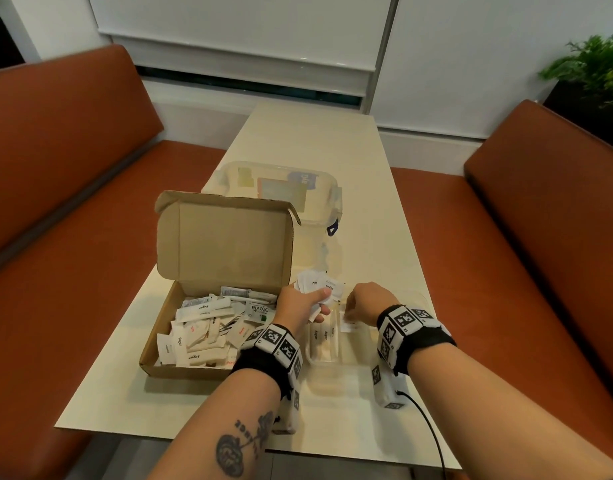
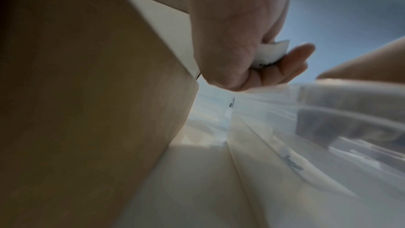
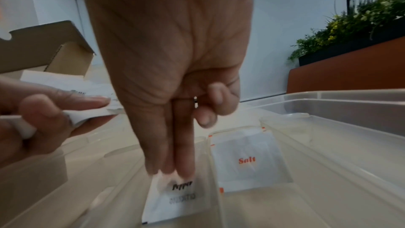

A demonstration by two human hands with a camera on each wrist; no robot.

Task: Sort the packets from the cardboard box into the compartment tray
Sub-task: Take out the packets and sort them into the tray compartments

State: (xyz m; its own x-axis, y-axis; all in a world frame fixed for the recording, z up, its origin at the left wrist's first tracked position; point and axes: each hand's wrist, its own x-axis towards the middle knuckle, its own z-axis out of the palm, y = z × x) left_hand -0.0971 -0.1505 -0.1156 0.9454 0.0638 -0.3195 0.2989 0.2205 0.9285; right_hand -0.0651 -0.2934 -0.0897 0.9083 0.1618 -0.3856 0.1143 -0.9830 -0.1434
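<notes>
The small white paper pepper packet [image 3: 173,197] looks light, thin and limp, best pinched at one edge. It stands in a compartment of the clear plastic compartment tray [image 3: 342,146], beside the salt packet [image 3: 247,160]. The right hand [image 3: 171,79] points down, two straight fingertips [image 3: 184,171] pinching its top. The left hand [image 1: 300,306] grips a fan of white packets [image 1: 319,284] over the surface, beside the brown cardboard box [image 1: 159,351].

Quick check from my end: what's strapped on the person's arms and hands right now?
Bare forearms, no sleeves. Each wrist wears a black band carrying white blocks printed with black square codes: left band, right band. A black cable trails from the right unit. The left forearm has a dark tattoo. The right hand wears a ring.
</notes>
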